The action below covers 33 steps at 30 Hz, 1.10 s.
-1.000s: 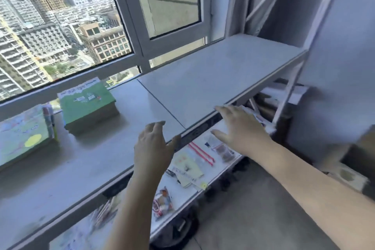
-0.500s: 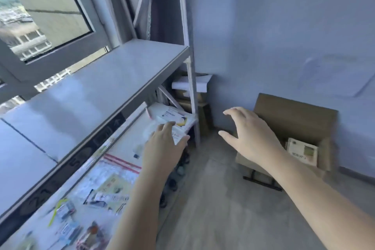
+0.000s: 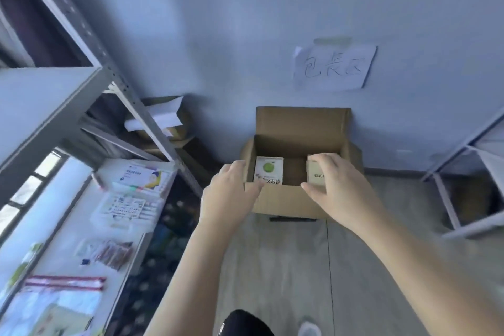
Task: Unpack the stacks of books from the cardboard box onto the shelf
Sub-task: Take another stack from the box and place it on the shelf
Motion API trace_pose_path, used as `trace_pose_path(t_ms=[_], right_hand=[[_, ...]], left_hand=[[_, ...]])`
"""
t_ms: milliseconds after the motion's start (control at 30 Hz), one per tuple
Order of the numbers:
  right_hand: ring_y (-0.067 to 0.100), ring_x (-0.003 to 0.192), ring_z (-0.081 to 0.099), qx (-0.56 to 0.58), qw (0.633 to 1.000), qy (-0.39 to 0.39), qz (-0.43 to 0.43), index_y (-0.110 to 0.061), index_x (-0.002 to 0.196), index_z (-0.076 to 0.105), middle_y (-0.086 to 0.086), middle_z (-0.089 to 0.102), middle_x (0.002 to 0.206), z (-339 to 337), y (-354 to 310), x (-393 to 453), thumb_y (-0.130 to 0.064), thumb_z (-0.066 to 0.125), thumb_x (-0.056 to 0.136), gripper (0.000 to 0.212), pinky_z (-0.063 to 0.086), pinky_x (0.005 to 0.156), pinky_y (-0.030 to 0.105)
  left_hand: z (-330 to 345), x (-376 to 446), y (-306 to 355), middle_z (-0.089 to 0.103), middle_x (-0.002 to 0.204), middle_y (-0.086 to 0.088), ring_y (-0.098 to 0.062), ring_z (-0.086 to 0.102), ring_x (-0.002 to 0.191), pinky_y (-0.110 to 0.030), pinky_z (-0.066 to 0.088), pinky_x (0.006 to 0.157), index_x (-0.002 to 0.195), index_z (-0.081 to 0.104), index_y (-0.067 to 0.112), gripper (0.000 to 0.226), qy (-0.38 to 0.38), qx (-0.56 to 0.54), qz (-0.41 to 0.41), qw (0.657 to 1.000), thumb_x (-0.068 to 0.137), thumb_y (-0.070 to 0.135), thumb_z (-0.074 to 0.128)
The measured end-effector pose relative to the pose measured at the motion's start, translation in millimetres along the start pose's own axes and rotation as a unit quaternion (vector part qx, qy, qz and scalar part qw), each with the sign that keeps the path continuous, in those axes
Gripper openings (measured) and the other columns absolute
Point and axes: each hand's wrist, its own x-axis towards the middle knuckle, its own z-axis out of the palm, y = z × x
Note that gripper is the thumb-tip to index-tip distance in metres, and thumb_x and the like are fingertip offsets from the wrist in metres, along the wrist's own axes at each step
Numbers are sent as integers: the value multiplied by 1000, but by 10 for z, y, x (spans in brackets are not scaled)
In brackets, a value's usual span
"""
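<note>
An open cardboard box [image 3: 283, 202] stands on the floor against the blue wall. Inside it on the left lies a stack of books [image 3: 269, 170] with a white cover showing a green apple. A second stack with a beige cover [image 3: 314, 172] lies on the right inside the box. My left hand [image 3: 231, 194] hovers at the box's front left rim, fingers apart and empty. My right hand [image 3: 335, 188] reaches over the front right rim, its fingers above the beige stack; it holds nothing. The grey metal shelf [image 3: 51, 106] is at the left.
The shelf's lower board [image 3: 81, 226] carries packets, pens and stationery. Folded cartons and white paper [image 3: 161, 117] lie beneath the shelf by the wall. A paper sign [image 3: 335, 67] is taped to the wall. Another white rack [image 3: 463, 166] stands at the right. My shoe [image 3: 309, 329] is on the wooden floor.
My view has swung from the shelf top by the window to the right and down onto the box. Both hands moved from the shelf edge to the box's front rim.
</note>
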Motion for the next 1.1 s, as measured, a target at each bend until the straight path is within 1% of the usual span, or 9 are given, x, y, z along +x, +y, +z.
trace_pose_path(t_ms=[100,200,333,433,533,700,867,933,1100], right_hand=[[20,121,53,-10,999,-14,47,-18,136,49,-1,55,135,67,278,148,-45,61,90,55,51,89,37],[23,118,55,-9,995,-24,94,-19,136,48,0,55,134,160,500,378,-43,62,90,53,48,83,37],[24,118,54,-21,990,-36,136,-18,138,47,2,55,135,303,763,807,-43,61,91,55,48,84,37],[26,115,56,-38,983,-36,174,-19,133,48,3,58,130,418,939,1142,-42,62,90,51,47,82,36],[25,111,57,-50,979,-31,195,-19,132,49,3,59,126,558,1127,1470,-42,62,89,50,47,79,36],[22,117,56,-54,973,-41,219,-22,137,45,0,57,132,870,1527,1925,-45,59,92,52,48,81,32],[23,121,55,-19,969,-58,241,-21,142,41,2,53,138,1334,2007,2216,-46,59,92,58,50,86,33],[24,119,56,5,965,-61,255,-20,142,41,3,53,137,1570,2205,2320,-43,60,93,58,49,85,33],[24,120,55,74,956,-72,274,-20,140,41,3,52,137,2213,2709,2562,-39,62,93,56,49,89,35]], left_hand=[[212,341,189,54,131,2,-22,50,121,-42,46,97,135,47,26,54,-40,-5,8,999,88,53,55],[392,718,282,53,132,3,-22,50,120,-41,46,95,136,45,26,55,-65,10,20,998,90,53,53],[661,1298,273,52,132,5,-20,53,118,-42,49,92,136,46,27,52,-106,4,28,994,90,51,53],[861,1735,249,52,134,5,-20,52,119,-42,49,93,138,45,26,54,-136,-1,34,990,90,51,52],[1102,2161,228,51,137,6,-20,53,119,-40,49,94,140,43,28,56,-165,3,43,985,90,51,52],[1606,2785,197,50,139,7,-19,54,120,-38,48,95,139,44,28,55,-199,-2,50,979,91,52,52],[2251,3221,145,56,135,4,-17,54,123,-36,46,96,138,48,24,56,-238,-29,26,970,89,51,55],[2522,3343,126,56,135,3,-16,53,123,-34,43,97,138,48,22,56,-255,-44,2,966,90,49,56],[3276,3607,50,57,131,2,-15,55,117,-33,45,96,138,48,21,54,-293,-99,-61,949,91,45,58]])
